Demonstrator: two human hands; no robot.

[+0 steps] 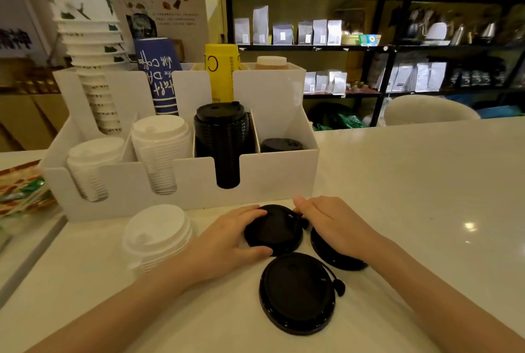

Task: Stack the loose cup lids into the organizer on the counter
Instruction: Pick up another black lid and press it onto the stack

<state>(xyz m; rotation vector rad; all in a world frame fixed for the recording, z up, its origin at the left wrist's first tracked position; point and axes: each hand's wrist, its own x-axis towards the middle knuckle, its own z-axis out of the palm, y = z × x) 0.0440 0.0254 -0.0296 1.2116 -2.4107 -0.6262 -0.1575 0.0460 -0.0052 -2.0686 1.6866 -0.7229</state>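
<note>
1. Head view: left hand [227, 242] cupped around a black lid [273, 230] at centre, thumb at its near edge, fingers curled over its 10 o'clock rim; grasping it, though not lifted off the counter [412, 196]
2. Right hand [332, 225] resting across a second black lid [338, 256] at 3 o'clock of the first, fingertips touching the first lid's far rim; fingers loosely bent, a true grip impossible to tell
3. Third black lid [297, 293] flat at 6 o'clock, with a dangling plug tab; loose white lid stack [157, 235] at 9 o'clock
4. Organizer [181, 176] at 12 o'clock, just beyond the hands: tall black lid stack [224, 139] in one slot, short black stack [279, 145] in the slot to the right
5. Risks, judged: tall stack toppling if topped further; tab snagging a neighbouring lid; lids nesting crooked if dropped tilted
</note>
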